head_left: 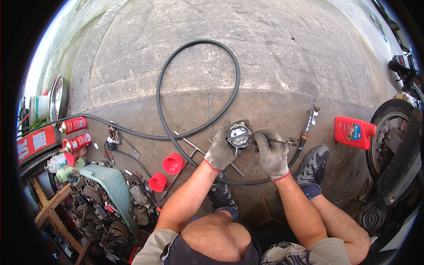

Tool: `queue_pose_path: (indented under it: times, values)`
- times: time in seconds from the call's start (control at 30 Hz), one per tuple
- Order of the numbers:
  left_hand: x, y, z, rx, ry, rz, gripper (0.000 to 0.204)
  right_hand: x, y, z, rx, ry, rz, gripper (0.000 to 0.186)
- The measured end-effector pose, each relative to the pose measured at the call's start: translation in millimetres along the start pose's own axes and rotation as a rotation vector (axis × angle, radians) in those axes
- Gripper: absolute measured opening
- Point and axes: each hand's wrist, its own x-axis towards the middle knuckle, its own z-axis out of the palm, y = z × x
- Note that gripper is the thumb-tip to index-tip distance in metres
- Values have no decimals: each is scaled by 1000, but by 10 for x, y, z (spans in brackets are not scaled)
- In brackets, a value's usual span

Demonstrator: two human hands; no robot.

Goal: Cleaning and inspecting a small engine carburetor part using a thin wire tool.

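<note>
Both my hands wear grey work gloves with red cuffs. My left hand (222, 148) is wrapped round a small round metal carburetor (239, 135), its open face turned up, with chambers inside and screw lugs round the rim. Close beside it on the right, my right hand (270, 148) pinches a thin dark metal rod tool (279, 141). The rod sticks out to the right past the fingers; its other end is hidden at the glove. Beneath my left hand and forearm, T-handle wrenches (190, 154) lie on the concrete.
A black hose (238, 73) loops over the floor to an air gun (311, 121). Right are a red oil bottle (353, 132) and a wheel (391, 132). Left are red cups (173, 164), spray cans (74, 125) and a greenish bin (110, 185) beside piled metal parts.
</note>
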Motion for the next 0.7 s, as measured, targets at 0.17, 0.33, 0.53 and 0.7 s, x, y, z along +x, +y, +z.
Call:
queue_pose_path:
  times: [0.17, 0.33, 0.53, 0.7]
  values:
    - [-10, 13, -10, 1, -19, -26, 70, -1, -4, 7, 50, 1, 28, 10]
    - [-20, 22, 22, -1, -9, -44, 70, -5, 27, -1, 33, -8, 37, 10]
    - [-12, 22, -27, 1, -44, -39, 71, -8, 24, -4, 42, -23, 36, 11]
    - [-1, 5, -55, -14, -35, -28, 71, -11, -1, -4, 32, -38, 54, 12]
